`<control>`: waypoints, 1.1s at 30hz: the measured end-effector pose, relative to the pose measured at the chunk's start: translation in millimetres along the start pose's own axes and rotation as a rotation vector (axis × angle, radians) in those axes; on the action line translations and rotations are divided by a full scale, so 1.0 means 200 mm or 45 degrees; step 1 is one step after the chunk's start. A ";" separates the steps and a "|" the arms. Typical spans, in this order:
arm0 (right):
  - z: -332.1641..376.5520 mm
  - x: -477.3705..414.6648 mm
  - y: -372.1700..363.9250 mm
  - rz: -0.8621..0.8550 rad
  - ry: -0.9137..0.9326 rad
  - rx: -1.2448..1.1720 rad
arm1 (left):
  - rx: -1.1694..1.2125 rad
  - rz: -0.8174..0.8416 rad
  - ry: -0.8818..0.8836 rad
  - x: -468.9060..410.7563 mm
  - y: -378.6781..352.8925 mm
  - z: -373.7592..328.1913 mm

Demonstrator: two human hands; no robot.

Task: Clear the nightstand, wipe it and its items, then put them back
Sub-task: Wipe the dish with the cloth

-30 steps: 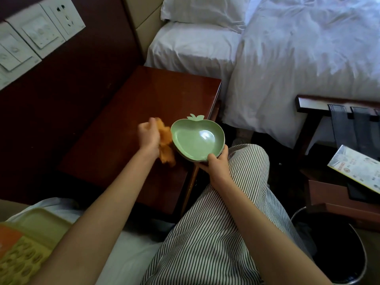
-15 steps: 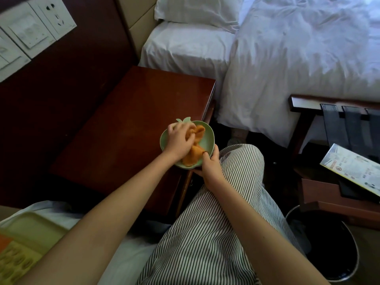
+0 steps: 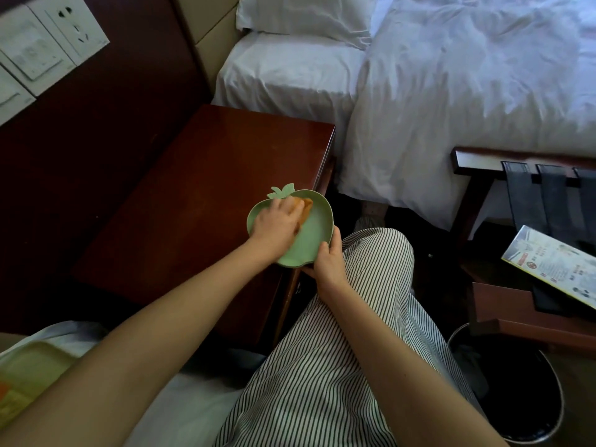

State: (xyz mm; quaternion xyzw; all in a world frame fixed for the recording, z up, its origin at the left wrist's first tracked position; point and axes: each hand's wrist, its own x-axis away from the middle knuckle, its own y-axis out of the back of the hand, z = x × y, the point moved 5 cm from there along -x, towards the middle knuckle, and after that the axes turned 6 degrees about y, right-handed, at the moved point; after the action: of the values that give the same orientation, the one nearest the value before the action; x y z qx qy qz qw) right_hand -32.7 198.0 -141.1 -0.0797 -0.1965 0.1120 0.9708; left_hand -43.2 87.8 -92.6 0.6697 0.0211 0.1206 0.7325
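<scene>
Wiping the dish: pressing the orange cloth into its hollow with the left grip, fingers curled over the cloth, and steadying the near rim with the right grip, pinched on the edge from below. Sitting half past the front corner of the worktop, above a striped knee; cannot tell whether resting on the wood or held clear of it. Likely to tip or slip out if rubbed hard on the far side against so slight a pinch, then to drop to the floor or toward the bin. Safer to cup from underneath, or slide fully onto the worktop.
</scene>
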 end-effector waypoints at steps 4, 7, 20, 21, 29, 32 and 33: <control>-0.02 -0.02 0.02 -0.072 0.077 0.123 | -0.146 -0.010 0.071 0.05 0.02 0.01; -0.03 -0.02 0.02 -0.087 0.063 0.120 | -0.146 0.072 -0.038 0.14 0.03 0.08; 0.06 0.03 0.01 0.110 0.098 -0.023 | 0.153 -0.055 -0.271 0.05 0.10 -0.08; 0.06 0.04 0.02 0.119 0.106 -0.013 | 0.103 -0.064 -0.177 0.02 0.11 -0.05; 0.06 0.05 0.06 0.020 0.162 0.085 | -0.043 0.108 -0.091 0.14 0.10 0.06; 0.06 0.07 0.05 -0.011 0.179 0.091 | 0.044 0.173 -0.196 0.21 0.13 0.17; 0.05 0.07 0.05 -0.012 0.179 0.094 | 0.076 0.174 -0.240 0.23 0.14 0.18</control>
State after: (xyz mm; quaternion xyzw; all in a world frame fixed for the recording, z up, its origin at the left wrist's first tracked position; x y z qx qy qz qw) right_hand -26.1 212.1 -128.1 -0.0504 -0.1239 0.1086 0.9850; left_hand 3.8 64.1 -54.5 0.6993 -0.0900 0.1060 0.7011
